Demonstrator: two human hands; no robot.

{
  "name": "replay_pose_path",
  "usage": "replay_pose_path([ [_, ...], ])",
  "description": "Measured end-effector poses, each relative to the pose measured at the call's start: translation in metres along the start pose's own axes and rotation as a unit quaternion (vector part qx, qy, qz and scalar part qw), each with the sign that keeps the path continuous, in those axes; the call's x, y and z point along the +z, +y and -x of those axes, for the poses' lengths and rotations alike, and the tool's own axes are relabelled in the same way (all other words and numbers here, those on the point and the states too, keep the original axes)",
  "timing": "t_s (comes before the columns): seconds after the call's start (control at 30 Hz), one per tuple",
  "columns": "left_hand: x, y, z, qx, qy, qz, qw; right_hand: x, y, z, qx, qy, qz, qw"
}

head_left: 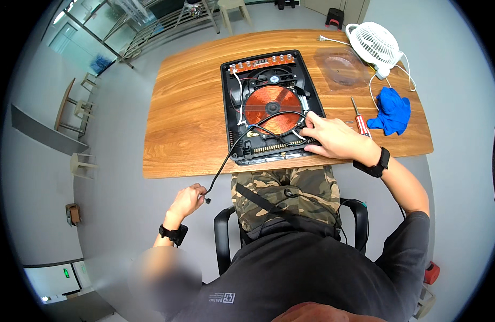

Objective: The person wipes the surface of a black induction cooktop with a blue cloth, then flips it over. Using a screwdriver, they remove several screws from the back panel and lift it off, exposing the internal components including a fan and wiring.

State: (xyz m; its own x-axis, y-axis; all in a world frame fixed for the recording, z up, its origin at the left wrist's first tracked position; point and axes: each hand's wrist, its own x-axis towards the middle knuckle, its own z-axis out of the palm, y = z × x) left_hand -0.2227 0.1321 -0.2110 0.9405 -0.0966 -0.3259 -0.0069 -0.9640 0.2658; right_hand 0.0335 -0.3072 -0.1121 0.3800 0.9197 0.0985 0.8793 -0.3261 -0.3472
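Observation:
An opened induction cooker base (224,99) lies on the table with its parts exposed. Inside are a round copper coil (261,110), a black fan (275,77) and an orange circuit board (262,63) along the far edge. A black power cord (224,164) loops over the coil and runs off the table's near edge to the left. My left hand (187,201) pinches that cord close to its small black end, out beyond the table. At the base's right near corner, my right hand (336,138) has its fingers closed on the cord's loop, beside white wires; the fingertips are partly hidden.
Right of the base lie a red-handled screwdriver (360,119), a crumpled blue cloth (390,111) and a clear plastic piece (341,68). A white fan (373,45) with its cord stands at the far right of the wooden table (186,107). Chair armrests (221,241) flank my legs.

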Motion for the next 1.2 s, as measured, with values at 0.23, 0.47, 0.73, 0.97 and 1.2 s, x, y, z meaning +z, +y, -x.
replay_pose_path([
  [0.23,0.011,0.025,-0.014,0.040,-0.017,0.121,0.992,-0.005,0.010,-0.004,-0.021,-0.005,0.015,1.000],
  [0.47,-0.038,0.066,-0.010,0.056,0.013,0.117,0.991,-0.036,-0.014,-0.008,-0.043,0.099,0.105,0.989],
  [0.73,-0.100,0.149,-0.056,0.051,0.213,0.102,0.970,-0.043,-0.037,-0.034,0.001,0.165,0.007,0.986],
  [0.97,-0.085,0.139,-0.097,0.098,0.222,0.093,0.966,-0.059,-0.051,-0.055,0.116,0.093,-0.229,0.962],
  [1.2,-0.107,0.134,-0.066,0.151,0.070,0.133,0.977,-0.048,-0.050,-0.046,0.115,-0.004,-0.332,0.936],
])
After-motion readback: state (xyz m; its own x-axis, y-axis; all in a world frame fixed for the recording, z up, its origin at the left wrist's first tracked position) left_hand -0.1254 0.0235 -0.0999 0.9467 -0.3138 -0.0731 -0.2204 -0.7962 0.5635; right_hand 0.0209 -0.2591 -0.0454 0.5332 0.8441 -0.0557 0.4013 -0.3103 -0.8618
